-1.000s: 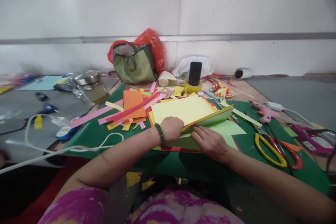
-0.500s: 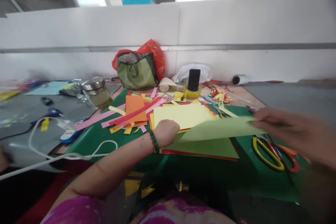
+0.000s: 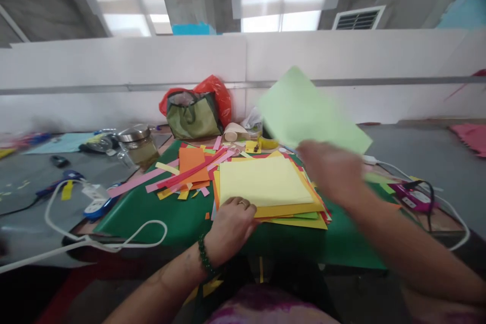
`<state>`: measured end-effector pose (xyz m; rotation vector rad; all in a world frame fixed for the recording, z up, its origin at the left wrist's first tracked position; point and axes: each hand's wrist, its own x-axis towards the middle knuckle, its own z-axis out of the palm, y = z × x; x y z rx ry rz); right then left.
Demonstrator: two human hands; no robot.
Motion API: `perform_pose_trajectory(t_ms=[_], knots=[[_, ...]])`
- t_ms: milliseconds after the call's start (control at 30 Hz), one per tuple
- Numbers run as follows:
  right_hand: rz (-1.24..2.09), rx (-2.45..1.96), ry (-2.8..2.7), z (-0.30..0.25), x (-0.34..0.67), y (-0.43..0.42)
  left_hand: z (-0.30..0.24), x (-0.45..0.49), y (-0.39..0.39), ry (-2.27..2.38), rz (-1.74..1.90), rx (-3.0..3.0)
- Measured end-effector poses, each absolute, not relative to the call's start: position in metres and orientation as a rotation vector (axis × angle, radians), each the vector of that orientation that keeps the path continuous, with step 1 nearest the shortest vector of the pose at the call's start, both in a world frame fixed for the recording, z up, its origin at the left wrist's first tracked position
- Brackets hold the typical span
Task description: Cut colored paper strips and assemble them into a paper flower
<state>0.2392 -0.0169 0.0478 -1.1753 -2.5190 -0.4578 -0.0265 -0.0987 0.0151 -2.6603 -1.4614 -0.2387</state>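
My right hand is raised and smeared by motion, its fingers closed on a light green sheet of paper. The sheet stands tilted in the air above the back of the table. On the green mat lies a stack of coloured paper, pale yellow on top, with orange, green and red edges sticking out. Curled fingers of my left hand grip the stack at its near left corner; a ring and a green bead bracelet show. Left of the stack are an orange paper piece and pink and red paper strips.
Behind stands a green bag in red plastic, with a lidded glass jar to its left. A white cable loops over the front left edge. At right is a magenta power strip. A white wall backs the table.
My right hand has lifted the light green sheet up and leftward off the front of the stack. My left hand has come nearer me, to the stack's near corner. The view has turned slightly up and right.
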Motion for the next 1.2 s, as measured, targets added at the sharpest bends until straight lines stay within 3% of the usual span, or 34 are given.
perform_pose_trajectory(t_ms=[133,267,567,1000,1200], knots=[[-0.411,-1.151,-2.721,-0.007,0.168,-0.032,0.005,-0.034,-0.107,-1.33,-0.539,-2.434],[-0.371,-1.148,-2.776,-0.034,0.148,-0.039,-0.011,-0.041,-0.094,-1.404,-0.379,-2.459],[-0.369,-1.22,-2.489,-0.051,0.208,-0.048,-0.009,-0.05,-0.072,-1.632,-0.14,-2.658],[-0.035,-1.205,-2.24,-0.062,0.276,-0.049,-0.017,-0.066,-0.068,-1.682,-0.139,-2.597],[-0.193,-1.123,-2.253,-0.036,0.262,-0.073,-0.013,-0.043,-0.079,-1.594,-0.33,-2.42]])
